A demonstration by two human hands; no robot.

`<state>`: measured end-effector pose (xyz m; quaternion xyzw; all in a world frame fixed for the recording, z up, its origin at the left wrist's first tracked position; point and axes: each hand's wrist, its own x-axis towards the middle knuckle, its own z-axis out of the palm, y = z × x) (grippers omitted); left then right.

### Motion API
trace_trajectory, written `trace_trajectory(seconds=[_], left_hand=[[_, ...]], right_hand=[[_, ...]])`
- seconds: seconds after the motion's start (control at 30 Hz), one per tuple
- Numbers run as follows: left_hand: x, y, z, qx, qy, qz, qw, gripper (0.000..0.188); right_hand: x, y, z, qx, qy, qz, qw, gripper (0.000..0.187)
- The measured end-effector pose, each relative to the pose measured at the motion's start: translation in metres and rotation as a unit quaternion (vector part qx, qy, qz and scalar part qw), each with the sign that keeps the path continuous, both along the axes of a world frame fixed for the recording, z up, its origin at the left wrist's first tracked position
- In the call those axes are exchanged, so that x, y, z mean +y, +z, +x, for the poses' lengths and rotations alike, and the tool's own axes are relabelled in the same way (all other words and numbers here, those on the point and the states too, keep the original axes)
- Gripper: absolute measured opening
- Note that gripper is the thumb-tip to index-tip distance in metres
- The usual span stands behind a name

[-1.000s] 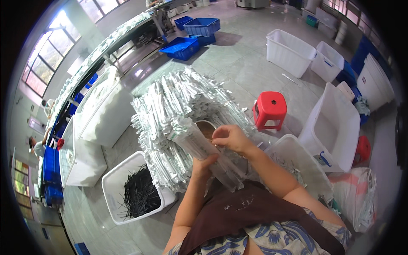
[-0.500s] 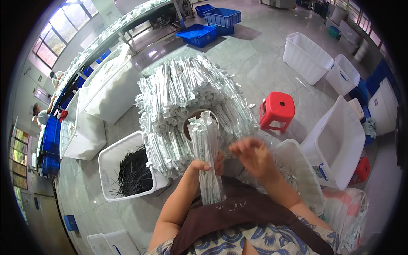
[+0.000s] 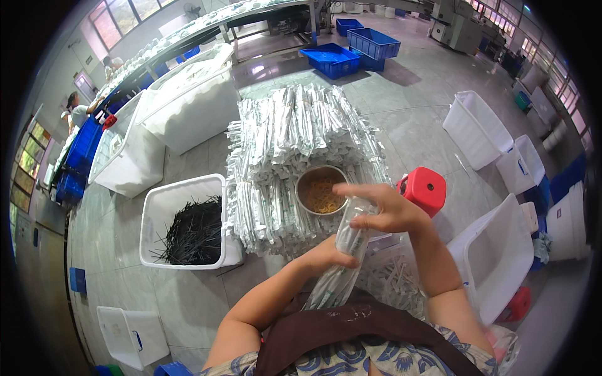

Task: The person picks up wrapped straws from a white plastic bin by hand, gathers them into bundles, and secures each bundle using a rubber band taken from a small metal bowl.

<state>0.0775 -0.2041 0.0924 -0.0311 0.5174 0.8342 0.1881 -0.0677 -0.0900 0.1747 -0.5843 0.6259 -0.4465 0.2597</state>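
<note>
My left hand is wrapped round a bundle of long, thin packets in clear and white wrappers, which slants up and to the right before my apron. At the bundle's upper end, my right hand curls its fingers and thumb round the packets. Just beyond stands a round metal bowl holding a heap of yellowish rubber bands. Large stacks of similar wrapped packets surround the bowl at the back and left.
A white bin of thin black sticks sits to the left. On the right are a red stool, a bin of loose packets and a large white bin. Blue crates stand far back.
The bundle has tilted to the right and dropped lower. My right hand has come from beside the bundle onto its upper end. The view has shifted, revealing the bowl's rubber bands.
</note>
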Motion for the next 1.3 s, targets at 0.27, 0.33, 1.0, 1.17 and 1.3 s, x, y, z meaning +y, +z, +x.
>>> trace_trajectory(seconds=[0.27,0.33,1.0,1.17,1.3], left_hand=[[-0.024,-0.003,0.011,0.024,0.014,0.004,1.000,0.059],[-0.043,0.001,0.006,0.042,-0.015,0.057,0.997,0.061],[-0.206,0.073,-0.138,0.138,0.043,0.100,0.984,0.077],[-0.270,-0.016,-0.180,0.387,0.091,-0.708,0.584,0.044],[-0.278,-0.025,-0.157,0.374,0.164,-0.667,0.623,0.028]], right_hand=[[-0.036,-0.028,0.005,-0.362,0.009,-0.131,0.923,0.089],[-0.047,-0.048,0.041,-0.547,0.016,-0.150,0.823,0.094],[-0.184,0.035,0.012,0.069,-0.435,-0.031,0.897,0.100],[-0.212,0.041,-0.054,0.074,-0.472,0.019,0.878,0.094],[-0.234,0.025,-0.082,0.146,-0.463,0.048,0.873,0.094]])
